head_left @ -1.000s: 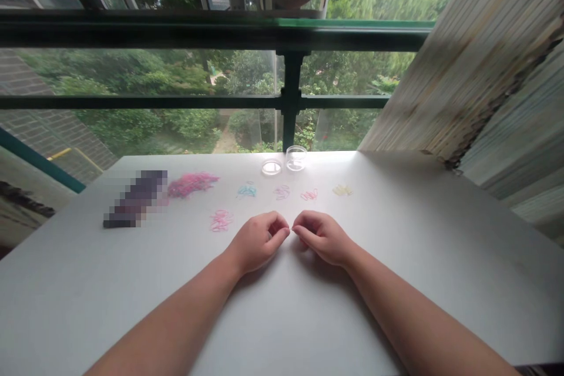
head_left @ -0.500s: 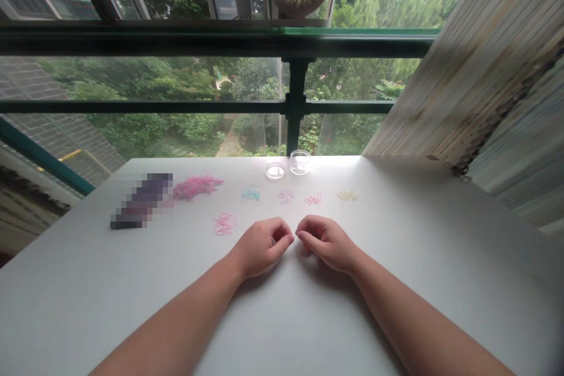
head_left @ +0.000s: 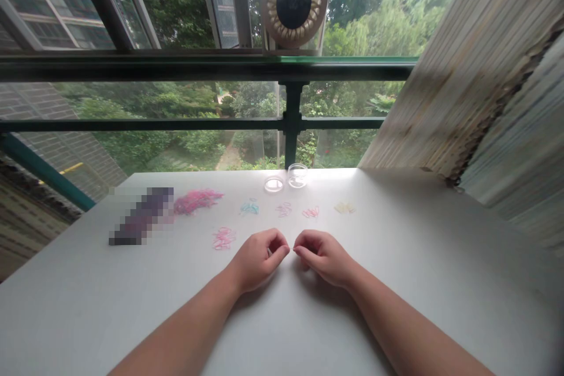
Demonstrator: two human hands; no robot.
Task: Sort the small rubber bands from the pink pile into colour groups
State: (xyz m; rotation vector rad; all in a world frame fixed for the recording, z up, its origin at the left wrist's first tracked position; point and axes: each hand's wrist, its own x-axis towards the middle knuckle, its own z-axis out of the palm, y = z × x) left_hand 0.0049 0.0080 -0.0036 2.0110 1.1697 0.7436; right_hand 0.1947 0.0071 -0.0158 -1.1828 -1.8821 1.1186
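Your left hand (head_left: 261, 258) and right hand (head_left: 326, 257) are pinching, contents indeterminable; pink loops (head_left: 224, 238) are lying beside the left hand. Beyond both, the bench (head_left: 423, 258) is ending short of a fan (head_left: 294, 1) bearing an illegible mark.

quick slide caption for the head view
Bare left hand and right hand, pinched, nearly meet before small piles of thin pink, blue and yellow bands on a white table.

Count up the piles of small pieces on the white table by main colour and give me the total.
Blue: 1 (blue pile)
Yellow: 1 (yellow pile)
Pink to purplish: 4 (big heap, near pile, pale purplish pile, reddish-pink pile)
Total: 6
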